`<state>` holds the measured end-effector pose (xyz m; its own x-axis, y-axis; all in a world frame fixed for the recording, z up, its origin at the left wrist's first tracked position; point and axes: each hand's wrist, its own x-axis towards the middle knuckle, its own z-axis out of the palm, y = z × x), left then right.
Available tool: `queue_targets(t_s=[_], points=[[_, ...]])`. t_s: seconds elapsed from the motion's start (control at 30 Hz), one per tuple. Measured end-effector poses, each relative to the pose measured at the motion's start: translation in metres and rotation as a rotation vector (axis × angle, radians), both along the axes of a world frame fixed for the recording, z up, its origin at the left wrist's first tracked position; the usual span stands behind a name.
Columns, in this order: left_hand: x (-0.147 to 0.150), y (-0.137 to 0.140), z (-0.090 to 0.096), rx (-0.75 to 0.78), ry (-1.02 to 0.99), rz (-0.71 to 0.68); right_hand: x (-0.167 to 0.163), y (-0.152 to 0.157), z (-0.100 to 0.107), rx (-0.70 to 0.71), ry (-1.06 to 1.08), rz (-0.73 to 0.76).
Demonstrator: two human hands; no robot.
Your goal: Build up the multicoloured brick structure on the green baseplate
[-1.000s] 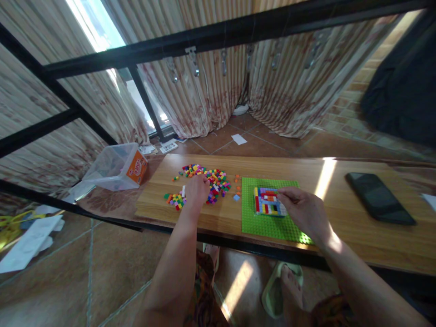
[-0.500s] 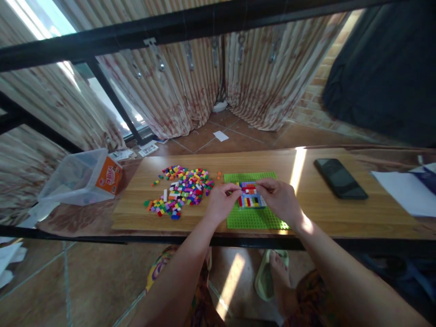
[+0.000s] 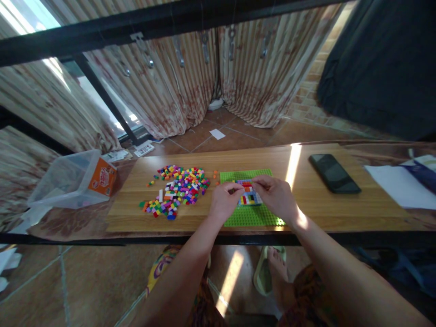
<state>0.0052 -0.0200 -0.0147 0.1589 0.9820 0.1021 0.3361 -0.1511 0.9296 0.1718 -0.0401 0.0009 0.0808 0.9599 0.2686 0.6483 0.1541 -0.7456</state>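
Having left the loose pile of small multicoloured plastic bricks, the left hand is now joining the right hand at the small multicoloured brick build on the green studded baseplate, both sets of fingers pinching its top edge on the wooden worktop.

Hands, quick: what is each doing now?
Left hand: fingertips pinched at the multicoloured brick build; grip unclear.
Right hand: fingers on the same build; grip unclear.

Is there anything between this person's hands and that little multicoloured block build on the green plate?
Nothing visible. Both the left hand and the right hand are already at the block build on the green baseplate. The loose bricks lie off to the left.
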Motion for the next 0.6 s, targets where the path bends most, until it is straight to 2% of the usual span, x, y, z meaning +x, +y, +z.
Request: queue_targets(t_s=[0.33,0.6], points=[[-0.0005,-0.0019,0.0100,0.047,0.127,-0.047,-0.0005,-0.0008,0.0021,-0.008,-0.031,-0.001],[0.0044,0.0007,0.0041,0.020,0.094,0.016,-0.0005,-0.0004,-0.0012,-0.063,0.043,0.015]])
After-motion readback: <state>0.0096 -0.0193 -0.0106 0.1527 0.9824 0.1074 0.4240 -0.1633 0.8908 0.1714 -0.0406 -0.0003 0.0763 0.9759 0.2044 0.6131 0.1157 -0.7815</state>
